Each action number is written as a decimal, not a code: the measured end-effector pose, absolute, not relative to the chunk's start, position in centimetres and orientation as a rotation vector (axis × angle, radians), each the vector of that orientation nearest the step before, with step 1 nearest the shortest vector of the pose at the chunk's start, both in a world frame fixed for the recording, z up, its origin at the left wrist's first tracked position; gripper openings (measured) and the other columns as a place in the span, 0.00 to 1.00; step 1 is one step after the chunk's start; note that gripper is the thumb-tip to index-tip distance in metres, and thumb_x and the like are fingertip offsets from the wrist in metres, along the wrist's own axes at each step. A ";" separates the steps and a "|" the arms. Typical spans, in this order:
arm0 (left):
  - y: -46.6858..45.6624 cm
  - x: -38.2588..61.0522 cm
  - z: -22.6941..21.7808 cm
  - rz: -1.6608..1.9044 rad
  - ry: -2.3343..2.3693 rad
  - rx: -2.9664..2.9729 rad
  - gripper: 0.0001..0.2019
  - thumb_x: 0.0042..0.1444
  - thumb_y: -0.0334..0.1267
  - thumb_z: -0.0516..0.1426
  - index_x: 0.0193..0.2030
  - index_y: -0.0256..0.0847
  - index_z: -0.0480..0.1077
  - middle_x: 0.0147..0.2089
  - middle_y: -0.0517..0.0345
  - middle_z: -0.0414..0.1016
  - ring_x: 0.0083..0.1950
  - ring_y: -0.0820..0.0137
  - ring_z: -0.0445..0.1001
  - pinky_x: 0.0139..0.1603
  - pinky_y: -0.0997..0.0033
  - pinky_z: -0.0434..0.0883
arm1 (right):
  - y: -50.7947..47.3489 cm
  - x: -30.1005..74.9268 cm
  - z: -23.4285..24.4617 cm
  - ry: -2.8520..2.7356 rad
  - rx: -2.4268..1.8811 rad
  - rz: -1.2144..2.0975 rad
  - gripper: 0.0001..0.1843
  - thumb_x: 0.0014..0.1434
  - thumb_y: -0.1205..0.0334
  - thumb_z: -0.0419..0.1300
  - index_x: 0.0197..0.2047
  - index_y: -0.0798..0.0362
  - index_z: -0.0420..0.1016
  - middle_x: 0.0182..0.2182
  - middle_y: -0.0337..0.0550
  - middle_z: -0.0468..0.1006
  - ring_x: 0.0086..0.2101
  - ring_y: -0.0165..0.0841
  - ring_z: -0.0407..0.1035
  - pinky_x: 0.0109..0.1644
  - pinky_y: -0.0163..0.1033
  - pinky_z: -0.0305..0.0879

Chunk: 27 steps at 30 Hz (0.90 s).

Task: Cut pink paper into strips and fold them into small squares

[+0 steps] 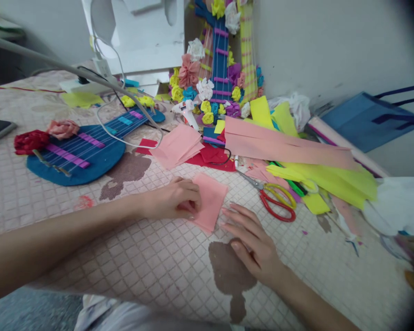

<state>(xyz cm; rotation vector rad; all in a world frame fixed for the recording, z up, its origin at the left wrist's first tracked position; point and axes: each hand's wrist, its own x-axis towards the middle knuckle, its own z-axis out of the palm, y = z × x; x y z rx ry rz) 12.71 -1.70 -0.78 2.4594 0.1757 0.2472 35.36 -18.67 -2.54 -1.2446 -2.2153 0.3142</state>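
Note:
A small stack of pink paper squares (212, 200) lies on the table in front of me. My left hand (177, 200) is closed at its left edge, with thumb and curled fingers pinching the paper there. My right hand (251, 239) rests at the right edge, fingers stretched and apart, holding nothing. Farther back sits another loose pile of pink squares (175, 146), partly over red paper (214, 156). Scissors (274, 195) with red and yellow handles lie to the right of the paper.
A blue paper guitar (86, 151) with roses lies at left, a white cable (100, 117) looping over it. Behind stand flower-covered paper guitars (221, 59) and a glue gun (186, 112). Pink strips (283, 145), yellow paper (341, 181) and a blue bag (376, 122) fill the right.

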 end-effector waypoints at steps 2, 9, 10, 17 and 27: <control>-1.8 12.7 -0.7 0.261 0.173 2.455 0.01 0.57 0.33 0.58 0.35 0.38 0.70 0.37 0.57 0.73 0.44 0.68 0.68 0.49 0.67 0.58 | -18.6 35.3 -2.6 -2.223 -1.281 0.310 0.21 0.64 0.66 0.51 0.60 0.54 0.61 0.60 0.51 0.61 0.63 0.45 0.48 0.63 0.57 0.54; -2.6 13.1 -1.1 0.323 0.292 2.456 0.02 0.56 0.33 0.59 0.33 0.38 0.70 0.36 0.59 0.72 0.43 0.69 0.69 0.48 0.67 0.58 | -18.2 34.5 -2.4 -2.497 -1.318 0.266 0.21 0.63 0.59 0.53 0.58 0.54 0.65 0.61 0.50 0.60 0.65 0.48 0.40 0.64 0.59 0.51; -2.6 13.1 -1.2 0.319 0.303 2.457 0.02 0.55 0.33 0.59 0.32 0.38 0.70 0.35 0.59 0.72 0.43 0.69 0.69 0.48 0.67 0.57 | -18.2 34.4 -2.3 -2.505 -1.314 0.259 0.21 0.63 0.59 0.53 0.58 0.54 0.65 0.61 0.50 0.61 0.65 0.47 0.40 0.64 0.59 0.51; -2.5 12.9 -1.3 0.354 0.263 2.441 0.01 0.55 0.32 0.59 0.33 0.39 0.70 0.36 0.59 0.72 0.43 0.70 0.69 0.50 0.67 0.57 | -18.3 34.5 -2.1 -2.472 -1.259 0.267 0.22 0.63 0.61 0.54 0.59 0.55 0.65 0.59 0.49 0.66 0.63 0.45 0.47 0.64 0.57 0.54; -2.3 12.8 -1.3 0.498 0.114 2.562 0.10 0.63 0.34 0.52 0.49 0.43 0.70 0.53 0.53 0.73 0.56 0.66 0.68 0.62 0.60 0.52 | -13.4 36.5 -1.8 -1.921 -1.507 0.133 0.15 0.61 0.67 0.53 0.51 0.49 0.70 0.46 0.48 0.73 0.49 0.39 0.66 0.53 0.50 0.65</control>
